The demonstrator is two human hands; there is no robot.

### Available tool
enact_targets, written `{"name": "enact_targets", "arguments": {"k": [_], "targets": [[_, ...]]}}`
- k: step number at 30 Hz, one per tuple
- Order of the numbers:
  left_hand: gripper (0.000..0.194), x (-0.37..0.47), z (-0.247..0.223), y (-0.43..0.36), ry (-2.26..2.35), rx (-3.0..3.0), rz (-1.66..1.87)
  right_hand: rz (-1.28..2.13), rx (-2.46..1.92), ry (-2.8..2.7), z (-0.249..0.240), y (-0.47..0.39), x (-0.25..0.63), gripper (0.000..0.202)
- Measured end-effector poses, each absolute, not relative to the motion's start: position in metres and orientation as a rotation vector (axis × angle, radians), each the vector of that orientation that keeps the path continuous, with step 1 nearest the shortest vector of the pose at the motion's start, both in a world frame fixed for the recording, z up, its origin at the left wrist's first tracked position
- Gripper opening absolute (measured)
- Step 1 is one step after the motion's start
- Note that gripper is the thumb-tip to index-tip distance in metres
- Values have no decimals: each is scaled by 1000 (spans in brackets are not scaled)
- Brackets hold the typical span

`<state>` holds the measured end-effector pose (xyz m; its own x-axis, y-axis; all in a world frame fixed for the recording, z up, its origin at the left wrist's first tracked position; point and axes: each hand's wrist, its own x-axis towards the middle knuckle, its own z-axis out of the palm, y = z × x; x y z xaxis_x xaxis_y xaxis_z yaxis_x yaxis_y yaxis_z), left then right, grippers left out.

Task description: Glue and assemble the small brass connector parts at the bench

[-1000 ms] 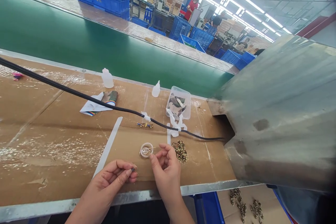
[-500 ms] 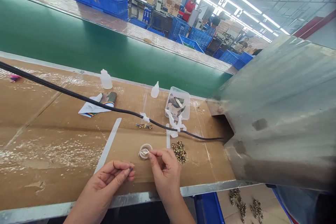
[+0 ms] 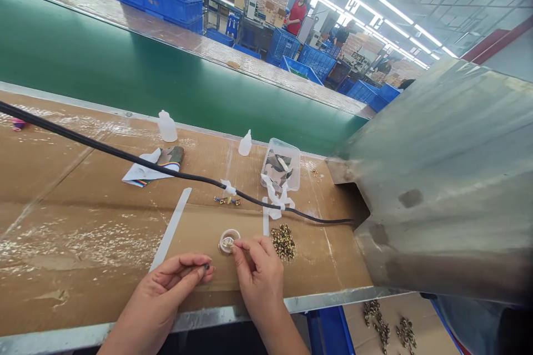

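Between thumb and fingertips, my left hand [image 3: 177, 283] pinches a small dark piece [image 3: 206, 267], too small to name. My right hand [image 3: 260, 266] is closed in a pinch at the right rim of a small clear round cup [image 3: 229, 241]; whatever its fingertips hold cannot be made out. The cup stands on the cardboard-covered bench [image 3: 200, 222]. Just right of my right hand lies a pile of small brass-and-dark parts [image 3: 283, 242]. A few similar small parts [image 3: 227, 200] lie in a row behind the cup.
A black cable [image 3: 183, 172] crosses above the bench. At the back are two white squeeze bottles [image 3: 167, 126], a folded cloth [image 3: 152, 166] and a clear plastic box [image 3: 281, 165]. A large metal housing [image 3: 449, 194] stands at the right. Beyond runs a green conveyor belt [image 3: 175, 83].
My right hand has shifted slightly left along the cup's rim. My left fingers have turned a little, so the dark piece shows more.
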<state>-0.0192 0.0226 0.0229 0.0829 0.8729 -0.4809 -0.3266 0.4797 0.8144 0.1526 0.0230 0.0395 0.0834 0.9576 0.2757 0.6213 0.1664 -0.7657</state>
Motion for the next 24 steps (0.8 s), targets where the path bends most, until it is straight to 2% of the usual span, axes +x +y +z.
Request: {"name": "enact_targets", "arguments": {"k": [8, 24], "targets": [[30, -22, 25, 23, 1184, 613, 894, 510, -1534, -1625, 40, 23, 154, 14], [26, -20, 23, 24, 1130, 745, 877, 494, -1559, -1659, 40, 24, 155, 16]]}}
